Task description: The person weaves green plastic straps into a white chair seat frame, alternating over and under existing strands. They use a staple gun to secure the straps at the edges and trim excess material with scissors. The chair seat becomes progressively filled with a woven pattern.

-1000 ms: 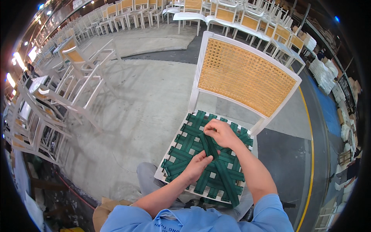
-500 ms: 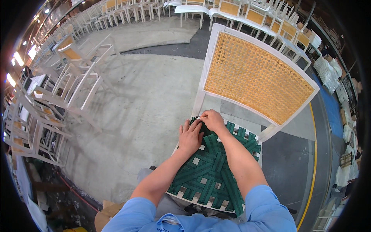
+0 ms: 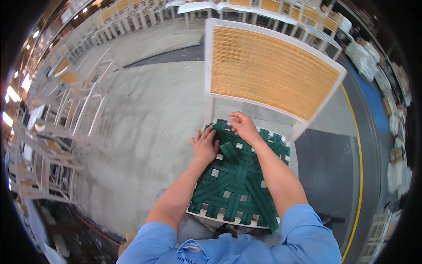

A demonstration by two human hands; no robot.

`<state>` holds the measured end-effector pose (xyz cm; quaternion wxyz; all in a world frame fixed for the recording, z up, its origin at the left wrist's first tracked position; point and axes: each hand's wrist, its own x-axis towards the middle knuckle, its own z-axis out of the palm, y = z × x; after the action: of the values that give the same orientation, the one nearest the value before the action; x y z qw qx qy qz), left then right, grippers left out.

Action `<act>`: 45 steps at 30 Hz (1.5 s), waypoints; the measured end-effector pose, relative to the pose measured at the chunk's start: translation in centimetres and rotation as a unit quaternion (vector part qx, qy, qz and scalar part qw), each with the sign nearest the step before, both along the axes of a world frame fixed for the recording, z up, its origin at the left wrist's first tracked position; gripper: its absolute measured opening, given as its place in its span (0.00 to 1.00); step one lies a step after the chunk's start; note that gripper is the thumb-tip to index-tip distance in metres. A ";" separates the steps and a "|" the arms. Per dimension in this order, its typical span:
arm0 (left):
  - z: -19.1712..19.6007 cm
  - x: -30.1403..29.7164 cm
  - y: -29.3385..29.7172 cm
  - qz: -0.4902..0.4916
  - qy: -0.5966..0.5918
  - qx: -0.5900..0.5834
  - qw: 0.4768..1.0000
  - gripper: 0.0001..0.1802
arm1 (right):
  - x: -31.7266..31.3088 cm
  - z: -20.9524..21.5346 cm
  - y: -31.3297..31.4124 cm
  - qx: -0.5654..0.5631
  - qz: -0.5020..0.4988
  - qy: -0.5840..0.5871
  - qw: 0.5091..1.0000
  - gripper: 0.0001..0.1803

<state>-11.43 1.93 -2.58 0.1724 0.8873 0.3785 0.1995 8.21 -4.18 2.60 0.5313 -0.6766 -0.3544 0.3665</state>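
In front of me stands a white wooden chair with a woven cane back point(image 3: 272, 72). Green webbing straps point(image 3: 239, 169) criss-cross over its seat frame, with some loose strap ends lying diagonally on top. My left hand point(image 3: 205, 147) rests with fingers spread on the strap at the seat's back left corner. Just right of it, my right hand point(image 3: 244, 128) is raised over the back edge of the seat, fingers loosely bent and apart. Nothing shows between those fingers, though the picture is slightly blurred.
Unfinished white chair frames point(image 3: 79, 114) stand to the left. Rows of chairs and white-covered seats point(image 3: 198, 8) line the far side. A yellow floor line point(image 3: 359, 167) runs along the right, beyond which lie wrapped bundles point(image 3: 362, 55).
My right hand has lifted off the back left corner and loosened its pinch, moving away from my left hand. My left hand stays at the corner. The whole view has shifted slightly.
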 end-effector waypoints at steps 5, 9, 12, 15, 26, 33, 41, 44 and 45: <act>-1.6 -1.3 2.0 -0.072 -0.100 0.057 0.991 0.23 | 0.6 2.3 -20.7 0.134 -0.242 0.005 0.961 0.09; -1.5 -0.3 1.7 -0.098 -0.110 -0.016 0.989 0.23 | -2.6 -0.2 -44.9 0.002 -0.523 -0.025 0.852 0.09; -0.9 1.2 0.9 -0.139 -0.084 -0.013 0.987 0.26 | -7.1 -1.0 -62.1 -0.143 -0.694 -0.068 0.702 0.09; -1.1 0.6 0.1 -0.135 -0.052 -0.023 0.989 0.28 | -8.8 -2.3 -69.4 -0.395 -0.658 -0.208 0.607 0.13; 3.5 -1.7 1.8 -0.092 0.048 -0.081 0.991 0.40 | -6.5 -10.8 -66.4 -0.348 -0.511 0.034 0.785 0.28; 2.6 -1.8 0.0 -0.043 0.094 -0.107 0.989 0.44 | -4.8 -2.8 -63.8 -0.212 -0.514 -0.133 0.820 0.33; 2.8 -2.7 0.3 -0.022 0.099 -0.114 0.988 0.45 | 0.9 19.7 -37.1 -0.148 -0.235 -0.023 0.960 0.23; 2.5 -2.8 0.8 -0.022 0.093 -0.112 0.989 0.46 | -0.7 22.3 -23.7 -0.074 -0.069 -0.036 0.994 0.24; 2.7 -2.7 0.7 -0.026 0.092 -0.117 0.989 0.46 | -0.9 21.9 -19.7 -0.079 -0.027 -0.026 0.996 0.24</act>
<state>-14.10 2.60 0.08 0.2442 0.8851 0.3905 0.0668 7.32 -23.84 24.49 0.4759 -0.7352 -0.3201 0.3612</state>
